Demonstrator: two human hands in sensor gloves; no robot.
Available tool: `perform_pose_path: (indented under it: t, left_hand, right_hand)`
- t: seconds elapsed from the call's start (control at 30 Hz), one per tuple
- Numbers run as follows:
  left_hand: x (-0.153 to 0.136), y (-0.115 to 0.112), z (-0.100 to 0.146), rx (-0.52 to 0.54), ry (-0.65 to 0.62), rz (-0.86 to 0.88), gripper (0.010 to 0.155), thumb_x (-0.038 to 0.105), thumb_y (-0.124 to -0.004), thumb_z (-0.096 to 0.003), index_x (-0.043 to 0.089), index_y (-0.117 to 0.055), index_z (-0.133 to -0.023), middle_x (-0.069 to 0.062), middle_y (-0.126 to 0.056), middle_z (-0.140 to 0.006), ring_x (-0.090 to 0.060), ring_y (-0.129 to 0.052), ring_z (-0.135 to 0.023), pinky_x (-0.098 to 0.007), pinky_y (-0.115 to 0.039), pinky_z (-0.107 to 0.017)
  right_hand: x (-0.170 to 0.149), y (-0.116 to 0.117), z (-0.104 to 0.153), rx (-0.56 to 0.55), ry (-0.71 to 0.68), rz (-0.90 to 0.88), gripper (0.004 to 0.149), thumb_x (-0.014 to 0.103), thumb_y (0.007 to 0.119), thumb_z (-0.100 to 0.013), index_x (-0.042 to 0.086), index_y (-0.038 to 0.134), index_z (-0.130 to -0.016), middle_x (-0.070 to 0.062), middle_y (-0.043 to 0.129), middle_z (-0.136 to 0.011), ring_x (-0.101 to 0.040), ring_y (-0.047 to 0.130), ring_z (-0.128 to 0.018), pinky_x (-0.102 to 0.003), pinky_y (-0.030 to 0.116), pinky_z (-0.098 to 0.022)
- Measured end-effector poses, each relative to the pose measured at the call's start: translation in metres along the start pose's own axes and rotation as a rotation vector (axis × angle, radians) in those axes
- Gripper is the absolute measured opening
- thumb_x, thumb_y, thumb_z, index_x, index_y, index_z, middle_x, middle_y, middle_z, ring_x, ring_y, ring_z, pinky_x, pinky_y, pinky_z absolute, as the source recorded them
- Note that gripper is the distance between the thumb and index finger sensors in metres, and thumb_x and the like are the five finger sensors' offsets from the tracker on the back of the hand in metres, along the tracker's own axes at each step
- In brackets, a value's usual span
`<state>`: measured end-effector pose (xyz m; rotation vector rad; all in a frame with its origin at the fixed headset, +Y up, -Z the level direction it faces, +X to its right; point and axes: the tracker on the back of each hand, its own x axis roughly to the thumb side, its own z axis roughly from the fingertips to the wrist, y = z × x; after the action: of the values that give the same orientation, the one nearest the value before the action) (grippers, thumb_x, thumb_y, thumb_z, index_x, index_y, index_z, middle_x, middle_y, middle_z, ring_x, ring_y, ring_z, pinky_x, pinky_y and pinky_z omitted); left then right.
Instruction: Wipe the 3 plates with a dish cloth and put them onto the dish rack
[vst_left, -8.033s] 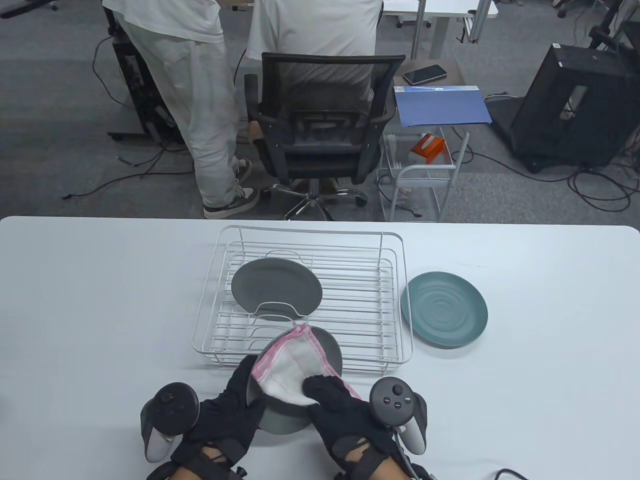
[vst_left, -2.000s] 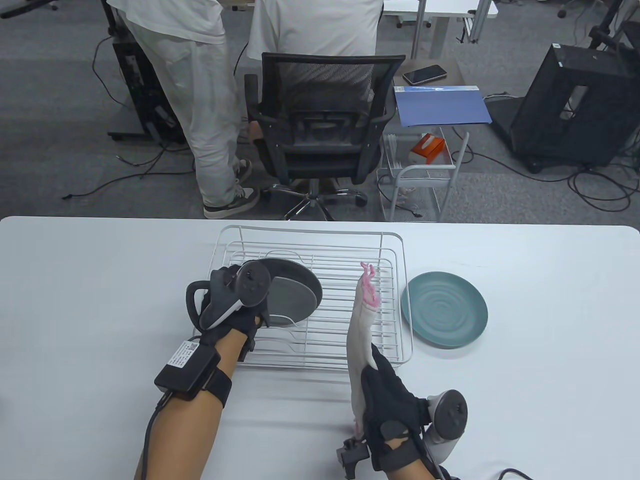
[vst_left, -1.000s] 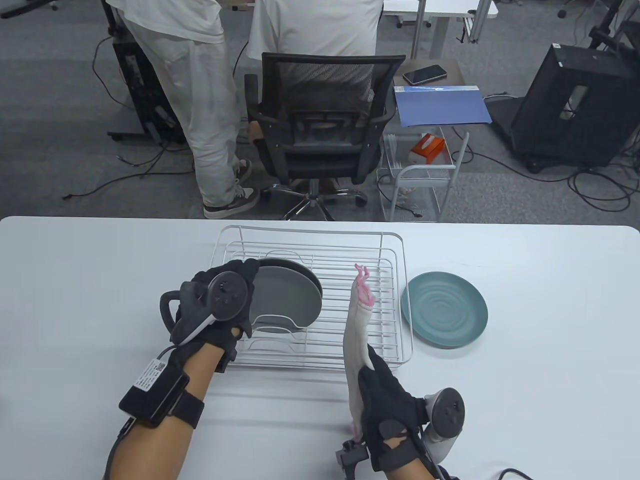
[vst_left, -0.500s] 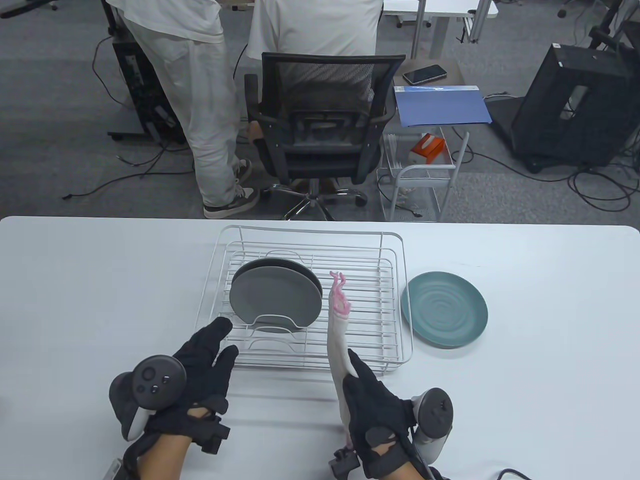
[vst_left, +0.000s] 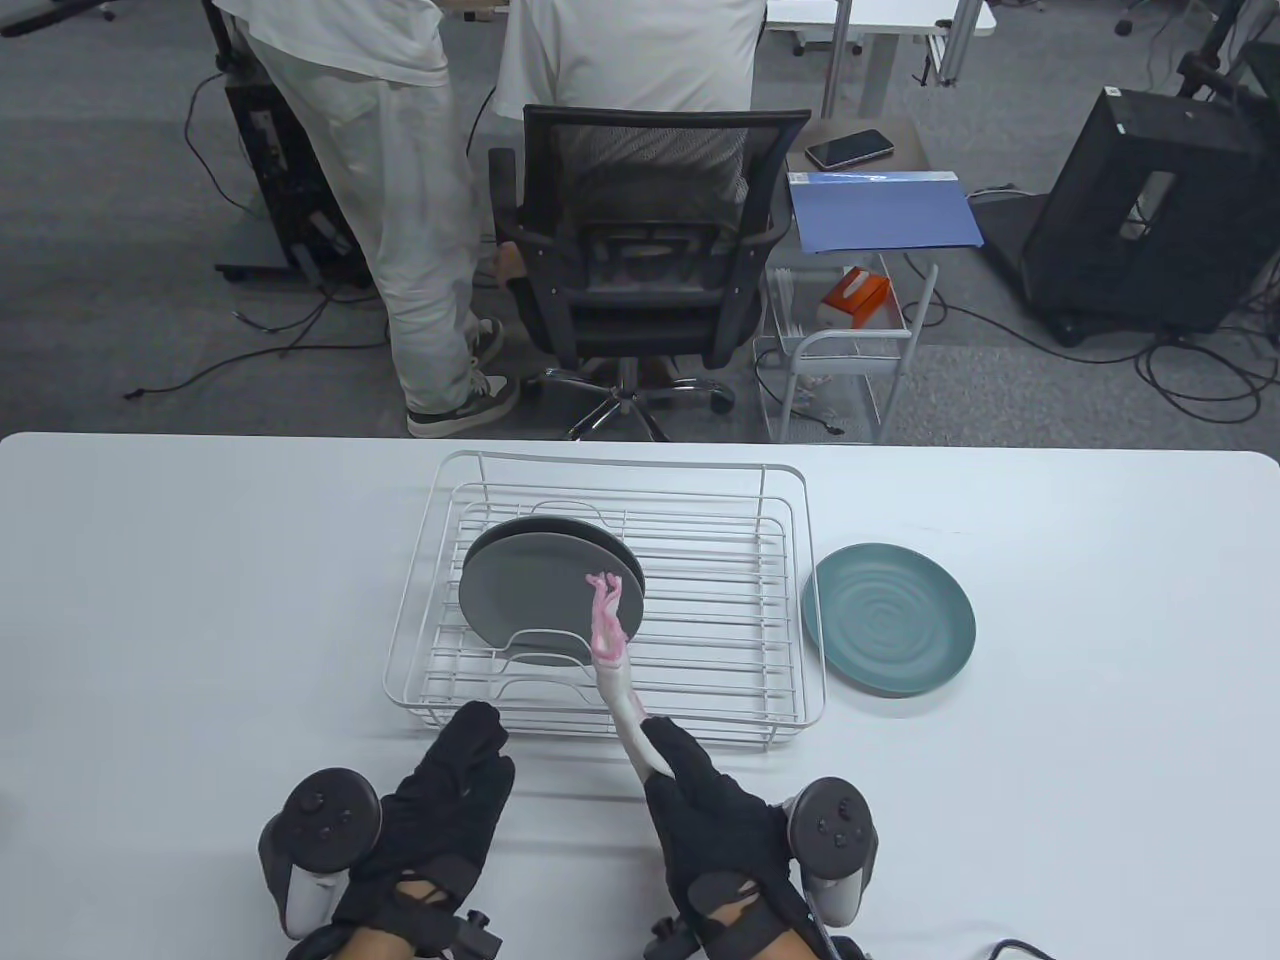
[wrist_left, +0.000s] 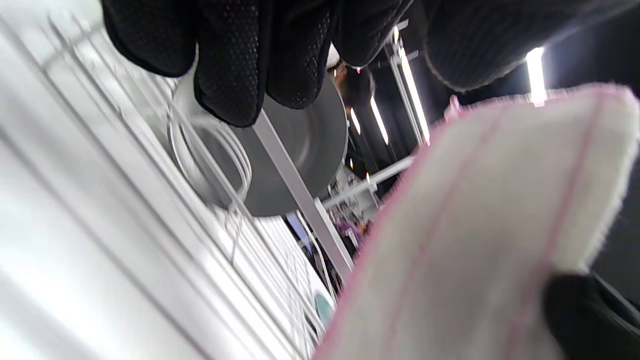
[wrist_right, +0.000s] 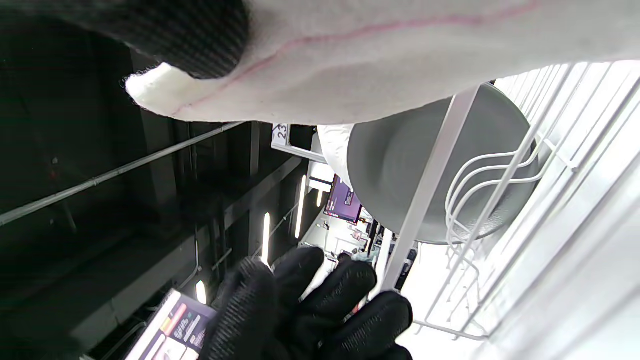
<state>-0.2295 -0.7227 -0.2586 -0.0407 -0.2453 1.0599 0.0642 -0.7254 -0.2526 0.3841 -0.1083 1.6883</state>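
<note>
I judge two grey plates (vst_left: 545, 595) racked at ten o'clock in the rack (vst_left: 700, 690), teal plate (vst_left: 888, 617) unwiped on the bench at three o'clock; my right hand (vst_left: 715, 815) pinches the cloth (vst_left: 625, 700), left hand (vst_left: 440, 810) relaxed, empty.

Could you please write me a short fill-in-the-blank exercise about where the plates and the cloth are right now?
1. The number of gray plates standing in the dish rack is ____.
2. The teal plate lies on the table, to the ____ of the rack.
3. The dish cloth is held by the ____ hand.

Missing words: two; right; right
</note>
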Motion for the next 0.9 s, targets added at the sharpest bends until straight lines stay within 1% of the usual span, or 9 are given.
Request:
perform_pose_path:
  t: [0.1,0.23,0.37,0.43,0.57,0.63,0.7,0.8,0.9]
  left_hand:
    - [0.001,-0.013,-0.002,-0.112,-0.009,0.058,0.075,0.063,-0.069,-0.0549,0.022,-0.04,-0.111,-0.017,-0.061,-0.112,-0.044,-0.076,-0.099,-0.064,-0.058,-0.07]
    - [0.006,-0.03,-0.003,-0.269,-0.069,0.052,0.084,0.071,-0.066,-0.0532,0.021,-0.033,-0.111,-0.017,-0.053,-0.116,-0.044,-0.069,-0.104,-0.064,-0.057,-0.072]
    - [0.016,-0.043,-0.002,-0.32,-0.14,0.094,0.093,0.076,-0.068,-0.0506,0.018,-0.025,-0.11,-0.017,-0.05,-0.117,-0.042,-0.069,-0.106,-0.064,-0.058,-0.072]
    - [0.017,-0.043,-0.001,-0.303,-0.138,0.104,0.096,0.076,-0.069,-0.0502,0.017,-0.022,-0.109,-0.018,-0.049,-0.116,-0.041,-0.07,-0.106,-0.063,-0.059,-0.073]
    - [0.016,-0.037,0.0,-0.231,-0.13,0.12,0.092,0.074,-0.072,-0.0522,0.018,-0.028,-0.11,-0.016,-0.057,-0.114,-0.036,-0.077,-0.103,-0.06,-0.063,-0.073]
    - [0.015,-0.034,0.001,-0.189,-0.109,0.127,0.085,0.07,-0.072,-0.0548,0.018,-0.033,-0.109,-0.015,-0.063,-0.112,-0.033,-0.084,-0.1,-0.059,-0.065,-0.073]
    - [0.014,-0.029,0.002,-0.122,-0.081,0.126,0.072,0.059,-0.071,-0.0585,0.018,-0.039,-0.108,-0.013,-0.071,-0.108,-0.031,-0.091,-0.094,-0.056,-0.069,-0.072]
    - [0.011,-0.023,0.001,-0.106,-0.082,0.165,0.058,0.049,-0.065,-0.06,0.02,-0.047,-0.107,-0.013,-0.077,-0.104,-0.03,-0.095,-0.09,-0.055,-0.071,-0.07]
    - [0.008,-0.016,0.0,-0.068,-0.07,0.185,0.054,0.046,-0.065,-0.0599,0.019,-0.054,-0.106,-0.013,-0.083,-0.1,-0.031,-0.099,-0.085,-0.055,-0.072,-0.068]
  right_hand:
    - [0.002,0.007,0.001,0.021,-0.015,0.082,0.058,0.038,0.07,-0.05,0.007,0.061,-0.098,-0.024,0.056,-0.097,-0.051,0.046,-0.087,-0.066,0.043,-0.062]
    - [0.007,0.02,0.002,0.067,-0.052,0.226,0.058,0.038,0.071,-0.05,0.009,0.059,-0.099,-0.023,0.055,-0.098,-0.05,0.045,-0.087,-0.065,0.042,-0.062]
    - [0.012,0.037,0.003,0.125,-0.081,0.37,0.059,0.038,0.072,-0.05,0.011,0.056,-0.1,-0.021,0.051,-0.1,-0.049,0.042,-0.088,-0.065,0.04,-0.062]
    - [0.015,0.043,0.004,0.136,-0.102,0.431,0.06,0.038,0.071,-0.05,0.012,0.051,-0.1,-0.02,0.046,-0.101,-0.049,0.04,-0.088,-0.065,0.039,-0.062]
    - [0.024,0.056,0.005,0.156,-0.142,0.603,0.062,0.039,0.071,-0.05,0.014,0.045,-0.101,-0.018,0.039,-0.102,-0.049,0.034,-0.089,-0.065,0.037,-0.063]
    - [0.028,0.063,0.006,0.165,-0.156,0.671,0.062,0.039,0.071,-0.05,0.015,0.043,-0.101,-0.018,0.037,-0.103,-0.049,0.033,-0.089,-0.065,0.036,-0.063]
    - [0.03,0.069,0.007,0.177,-0.18,0.717,0.063,0.04,0.071,-0.05,0.015,0.042,-0.101,-0.018,0.036,-0.103,-0.048,0.033,-0.089,-0.065,0.037,-0.063]
    - [0.026,0.068,0.006,0.236,-0.161,0.67,0.071,0.045,0.072,-0.05,0.015,0.035,-0.102,-0.017,0.029,-0.104,-0.049,0.029,-0.09,-0.065,0.035,-0.063]
    - [0.023,0.063,0.005,0.268,-0.169,0.606,0.071,0.047,0.073,-0.049,0.015,0.04,-0.103,-0.017,0.029,-0.105,-0.049,0.028,-0.09,-0.066,0.035,-0.063]
